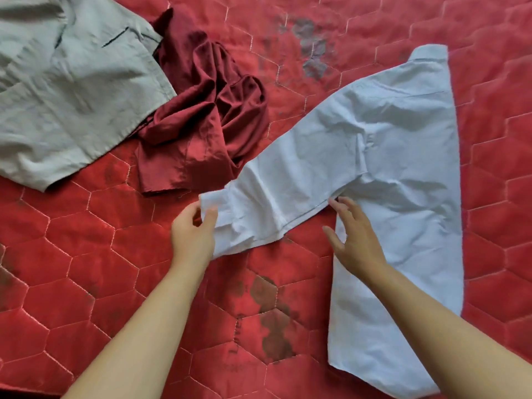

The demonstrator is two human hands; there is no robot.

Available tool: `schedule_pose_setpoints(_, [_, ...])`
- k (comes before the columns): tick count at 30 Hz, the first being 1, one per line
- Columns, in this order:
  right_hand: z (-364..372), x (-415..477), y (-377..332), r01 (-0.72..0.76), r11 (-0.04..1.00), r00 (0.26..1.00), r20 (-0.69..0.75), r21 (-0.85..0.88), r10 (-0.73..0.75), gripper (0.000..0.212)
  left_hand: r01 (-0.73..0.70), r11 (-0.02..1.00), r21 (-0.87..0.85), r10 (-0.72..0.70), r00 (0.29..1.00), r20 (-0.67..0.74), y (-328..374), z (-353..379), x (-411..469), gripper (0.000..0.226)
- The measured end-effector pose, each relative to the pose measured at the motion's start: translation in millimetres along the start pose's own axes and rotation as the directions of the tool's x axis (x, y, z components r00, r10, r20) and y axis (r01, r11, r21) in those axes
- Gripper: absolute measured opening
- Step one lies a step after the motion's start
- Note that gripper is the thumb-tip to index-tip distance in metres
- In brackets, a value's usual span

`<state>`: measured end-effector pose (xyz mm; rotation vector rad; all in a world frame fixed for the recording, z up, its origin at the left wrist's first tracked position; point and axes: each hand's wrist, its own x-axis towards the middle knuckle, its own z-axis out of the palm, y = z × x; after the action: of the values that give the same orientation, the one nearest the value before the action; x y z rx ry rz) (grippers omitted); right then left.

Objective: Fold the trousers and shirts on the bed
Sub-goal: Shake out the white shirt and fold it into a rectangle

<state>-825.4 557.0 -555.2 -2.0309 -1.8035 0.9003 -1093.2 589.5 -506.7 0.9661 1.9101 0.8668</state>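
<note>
A pale blue shirt lies flat on the red quilted bed, its body running down the right side and one sleeve stretched out to the left. My left hand pinches the cuff end of that sleeve. My right hand rests with fingers spread on the shirt at the armpit, where the sleeve meets the body. A crumpled dark red garment lies just above the sleeve. A grey garment is spread at the upper left.
The bed cover has dark stains near the lower middle and at the top centre. Bare quilt stretches along the left and lower left.
</note>
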Motion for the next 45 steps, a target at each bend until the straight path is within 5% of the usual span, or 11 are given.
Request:
schedule_pose_setpoints(3, [-47.0, -16.8, 29.6, -0.102, 0.995, 0.995, -0.010, -0.009, 0.102, 0.053, -0.176, 0.982, -0.075, 0.183, 0.978, 0.099, 61.6, 30.7, -24.9, 0.013])
schedule_pose_setpoints(7, [-110.3, -49.0, 64.4, -0.193, 0.981, 0.981, -0.034, -0.022, 0.192, 0.051, -0.158, 0.977, -0.142, 0.205, 0.879, 0.430, 111.5, 98.9, -90.0, 0.010])
schedule_pose_setpoints(11, [-150.2, -83.0, 109.6, -0.257, 0.966, 0.962, -0.094, 0.018, 0.258, 0.042, -0.303, 0.951, 0.054, 0.169, 0.661, 0.731, 82.9, 173.6, -166.2, 0.006])
schedule_pose_setpoints(15, [-154.0, -97.7, 147.5, -0.310, 0.949, 0.943, -0.106, 0.061, 0.315, 0.036, -0.552, 0.798, 0.242, -0.033, 0.361, 0.932, 17.2, 218.2, -217.6, 0.024])
schedule_pose_setpoints(17, [-142.8, -97.0, 156.3, -0.310, 0.948, 0.948, -0.052, 0.070, 0.314, 0.038, -0.601, 0.758, 0.255, -0.077, 0.305, 0.949, -2.8, 227.5, -225.1, 0.031])
schedule_pose_setpoints(19, [-127.1, -90.0, 155.8, -0.285, 0.954, 0.958, -0.010, 0.088, 0.287, 0.041, -0.536, 0.801, 0.268, -0.018, 0.426, 0.905, -9.5, 230.0, -218.5, 0.030])
schedule_pose_setpoints(23, [-90.8, -56.4, 133.3, -0.186, 0.979, 0.982, 0.041, 0.087, 0.183, 0.051, -0.408, 0.855, 0.320, 0.167, 0.801, 0.575, 0.9, 224.0, -166.0, 0.025])
schedule_pose_setpoints(26, [-66.8, -28.2, 112.3, -0.131, 0.989, 0.991, 0.002, 0.064, 0.132, 0.053, -0.278, 0.873, 0.401, 0.151, 0.935, 0.320, 7.3, 214.4, -118.8, 0.027])
schedule_pose_setpoints(32, [-37.1, -1.6, 101.3, -0.244, 0.969, 0.968, -0.055, 0.026, 0.245, 0.033, -0.136, 0.887, 0.442, 0.050, 0.978, 0.201, 5.1, 198.5, -70.6, 0.033])
schedule_pose_setpoints(40, [-59.8, -20.9, 119.2, -0.245, 0.918, 0.889, -0.306, 0.312, 0.341, 0.006, -0.148, 0.911, 0.385, 0.072, 0.976, 0.204, 8.4, 198.0, -73.1, 0.027])
schedule_pose_setpoints(45, [-61.8, -14.6, 130.4, -0.333, 0.889, 0.914, -0.123, 0.313, 0.386, 0.029, -0.143, 0.916, 0.375, 0.038, 0.961, 0.274, 7.1, 204.6, -73.1, 0.031])
